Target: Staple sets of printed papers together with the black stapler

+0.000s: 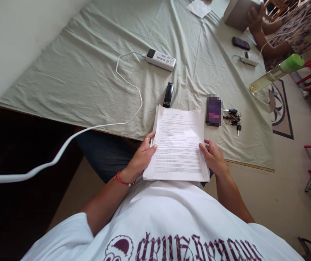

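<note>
The stack of printed papers (178,145) is in both hands at the near edge of the table (90,72), with its top part over the green cloth (95,54) and its bottom part past the edge, close to the white shirt (182,206). I cannot tell if the stack rests on the cloth. The left hand (143,154) pinches one long side, thumb on top, with its other fingers bent close together at the side and partly hidden under the sheets. The right hand (213,156) pinches the other side the same way, its thumb flat on the top page. Some sheets poke out at the sides, so the pile is not quite neat. To hold it well, I think both thumbs should press softly and evenly, so the pages do not slip or bend. Tapping the sides gently inward would likely line up the loose sheets. The top end needs care: a black stick-shaped gadget (168,95) is right by it, and a push could bump it. To the right, nearer the table's right near corner, are a phone (214,111) and a bunch of keys (234,117). Farther in, a white power bank (160,60) trails a white cord (139,90) over the near edge.
</note>
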Motion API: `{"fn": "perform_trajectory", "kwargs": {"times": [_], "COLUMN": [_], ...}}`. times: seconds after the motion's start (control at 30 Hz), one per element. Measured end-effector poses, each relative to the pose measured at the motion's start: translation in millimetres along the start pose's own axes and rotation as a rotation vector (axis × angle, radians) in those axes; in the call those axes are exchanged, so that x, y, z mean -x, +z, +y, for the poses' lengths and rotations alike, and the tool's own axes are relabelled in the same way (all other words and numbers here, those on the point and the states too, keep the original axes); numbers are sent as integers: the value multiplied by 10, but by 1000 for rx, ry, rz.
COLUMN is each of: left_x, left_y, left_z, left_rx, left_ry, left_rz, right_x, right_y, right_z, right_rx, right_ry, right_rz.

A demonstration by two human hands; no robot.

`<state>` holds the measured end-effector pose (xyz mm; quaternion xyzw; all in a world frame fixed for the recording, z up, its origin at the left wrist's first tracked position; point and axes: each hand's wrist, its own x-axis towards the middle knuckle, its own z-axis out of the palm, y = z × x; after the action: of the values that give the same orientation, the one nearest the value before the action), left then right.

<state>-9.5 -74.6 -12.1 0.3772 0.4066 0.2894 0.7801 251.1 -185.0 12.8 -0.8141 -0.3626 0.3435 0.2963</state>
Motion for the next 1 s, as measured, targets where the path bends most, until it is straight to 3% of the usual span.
{"fn": "perform_trajectory", "kwargs": {"times": [0.17, 0.27, 0.37, 0.47, 0.6, 0.7, 0.87, 1.0], "left_x": [2, 21, 35, 32, 35, 50, -48, -322], "left_y": [31, 0, -21, 0, 93, 174, 265, 298], "left_z": [-20, -17, 8, 46, 80, 81, 118, 281], "left_rx": [-77, -232, -390, -297, 54, 177, 111, -54], "left_ry": [45, 134, 125, 8, -145, -201, -80, 109], "left_rz": [18, 75, 133, 148, -65, -205, -211, -251], "right_x": [28, 44, 60, 75, 104, 142, 156, 0], "right_y": [65, 57, 29, 0, -53, -121, -263, -307], "right_z": [10, 11, 11, 16, 43, 60, -11, -117], "right_rx": [-718, -872, -875, -825, -751, -702, -627, -623], "right_ry": [238, 307, 309, 252, 200, 180, 94, -94], "right_rz": [-53, -77, -182, -246, -279, -247, -171, -43]}}
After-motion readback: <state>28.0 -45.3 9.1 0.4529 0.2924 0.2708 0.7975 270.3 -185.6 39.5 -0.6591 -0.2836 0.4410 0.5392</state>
